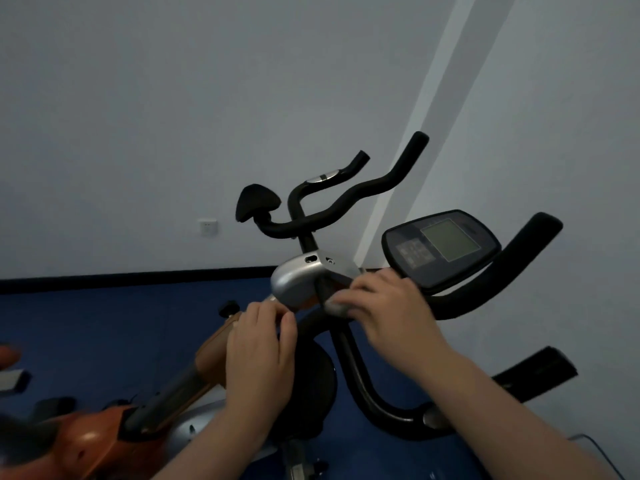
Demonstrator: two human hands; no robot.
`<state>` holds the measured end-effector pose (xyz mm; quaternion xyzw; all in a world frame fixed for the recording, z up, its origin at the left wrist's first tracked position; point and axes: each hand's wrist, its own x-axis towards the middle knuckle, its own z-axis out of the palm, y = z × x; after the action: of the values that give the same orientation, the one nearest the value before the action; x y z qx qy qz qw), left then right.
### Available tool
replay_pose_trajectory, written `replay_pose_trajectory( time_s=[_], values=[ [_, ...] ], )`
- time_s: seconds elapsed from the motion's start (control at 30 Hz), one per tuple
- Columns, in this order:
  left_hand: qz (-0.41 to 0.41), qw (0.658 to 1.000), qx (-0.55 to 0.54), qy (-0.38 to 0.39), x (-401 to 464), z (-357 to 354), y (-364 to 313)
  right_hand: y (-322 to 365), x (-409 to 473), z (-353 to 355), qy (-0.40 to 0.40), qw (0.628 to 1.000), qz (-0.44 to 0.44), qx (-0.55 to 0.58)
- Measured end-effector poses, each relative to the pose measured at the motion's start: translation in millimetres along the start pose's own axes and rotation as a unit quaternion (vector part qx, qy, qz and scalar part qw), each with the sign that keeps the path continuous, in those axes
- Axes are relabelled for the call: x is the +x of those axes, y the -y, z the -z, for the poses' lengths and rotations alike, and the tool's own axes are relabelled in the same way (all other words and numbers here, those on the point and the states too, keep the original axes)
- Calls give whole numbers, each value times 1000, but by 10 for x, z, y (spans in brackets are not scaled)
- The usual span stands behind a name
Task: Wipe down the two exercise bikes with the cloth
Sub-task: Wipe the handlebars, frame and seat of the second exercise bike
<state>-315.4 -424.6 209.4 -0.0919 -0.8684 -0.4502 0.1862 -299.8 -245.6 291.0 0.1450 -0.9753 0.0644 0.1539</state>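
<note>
Grey cloth, bunched, sits under the right hand on the near bike's handlebar, just below the silver stem housing. Right fingers curl over it, pressing it to the bar. Left hand grips the same bar left of the housing, fingers wrapped. Bar's long axis runs down and right from the cloth, so the right hand is nearer. Console right of the housing; the 2nd bike behind it.
</note>
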Motion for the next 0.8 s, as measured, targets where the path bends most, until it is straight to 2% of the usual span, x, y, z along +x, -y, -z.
replay_pose_trajectory(
  time_s=[0.07, 0.13, 0.23, 0.3, 0.37, 0.47, 0.53, 0.7, 0.8],
  values=[
    [11, 1000, -5, -2, -10, 2, 5, -148, 7, 90, -33, 999, -20, -8],
    [12, 1000, -4, -7, -20, 9, 1, -101, 87, 98, -50, 999, -1, 2],
    [-1, 1000, -4, -6, -43, 8, -13, 193, 158, -94, 27, 994, 108, -4],
    [0, 1000, -17, -3, -43, 2, -6, 216, 114, -153, 62, 988, 140, -14],
    [20, 999, -41, 9, -33, -5, 18, 55, 53, -84, 31, 991, 130, -31],
    [25, 997, -70, 14, -20, -13, 50, -147, 53, 62, -29, 997, 39, -53],
    [21, 996, -82, 11, -19, -10, 55, -22, 130, 56, -50, 998, 12, -29],
    [18, 994, -104, 25, -32, -3, 93, 336, 37, -205, 48, 993, 105, -12],
    [20, 994, -107, 29, -22, 8, 113, 90, -65, -82, 5, 997, 57, -45]
  ],
)
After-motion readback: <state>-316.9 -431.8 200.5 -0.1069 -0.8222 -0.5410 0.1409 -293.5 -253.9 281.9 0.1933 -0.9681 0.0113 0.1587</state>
